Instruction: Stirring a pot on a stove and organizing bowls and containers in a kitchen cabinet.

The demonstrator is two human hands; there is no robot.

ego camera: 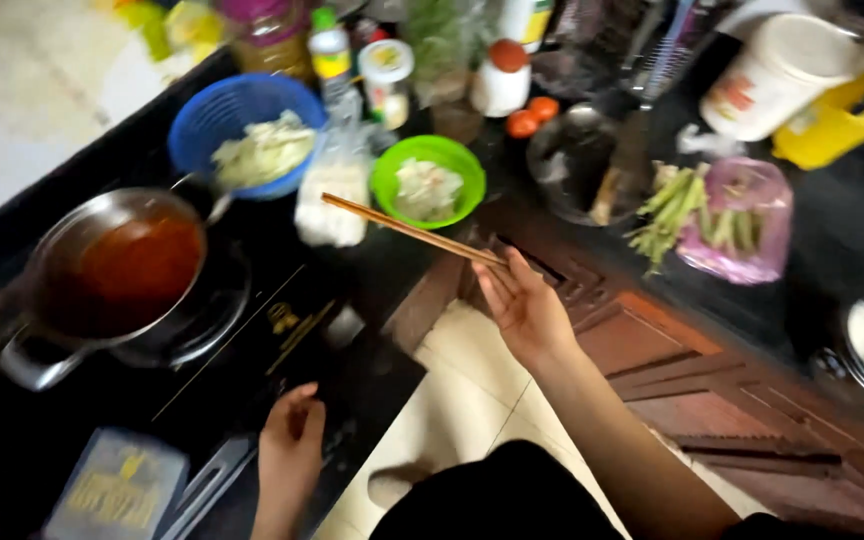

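A black counter (352,290) ran around a corner of the kitchen, with pale floor tiles and brown cabinet doors below it, and the view was tilted and a little blurred.

Nearest the person, the left hand (290,445) rested on the counter's front edge, fingers loosely curled and holding nothing. A flat grey box (117,487) lay just to its left.

Further out, the right hand (524,305) was raised over the gap between counter and cabinets, fingers pinched on the near end of a pair of chopsticks (407,229). The sticks lay close together, and their long axis ran from the hand up and to the left, so the tips pointed away from the person. Those tips stood at the left rim of a green bowl (385,190) of pale chopped food; whether they touched it could not be told.

Left of the sticks, a steel pot (62,235) of orange-red broth sat on the cooktop, well apart from the tips and about as far from either hand.

Behind the pot was a blue colander (197,125) of shredded vegetable, with a clear bag (332,200) between it and the green bowl. Farthest back stood bottles and jars, and to the right green stalks (670,210) lay beside a pink bag (752,215).
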